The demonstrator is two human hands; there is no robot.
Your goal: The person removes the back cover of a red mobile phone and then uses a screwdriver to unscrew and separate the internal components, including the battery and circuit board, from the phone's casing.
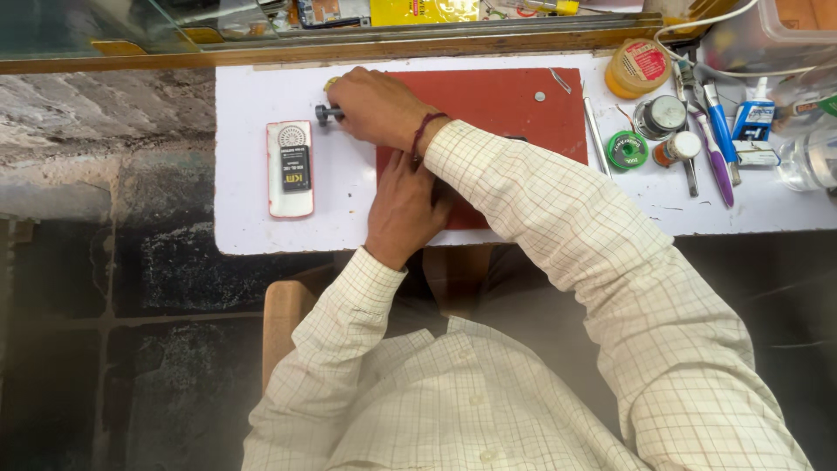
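The right hand [377,106] is reaching across toward the upper middle of the frame, its fingers closing around a small dark knobbed tool [327,113] just beside a white and red handheld device [290,168] lying on the white worktop [244,96]. The left hand [403,209] is resting flat and loose, grasping nothing, on the red mat [514,105] at centre. A green solder spool [627,149] is sitting to the right.

From my remote feed the room looked rough: dark, worn stone-block floor [113,288], a white surface [253,105] under even light, a glass-fronted counter edge [105,35] along the top, and a wooden stool [283,318] below.
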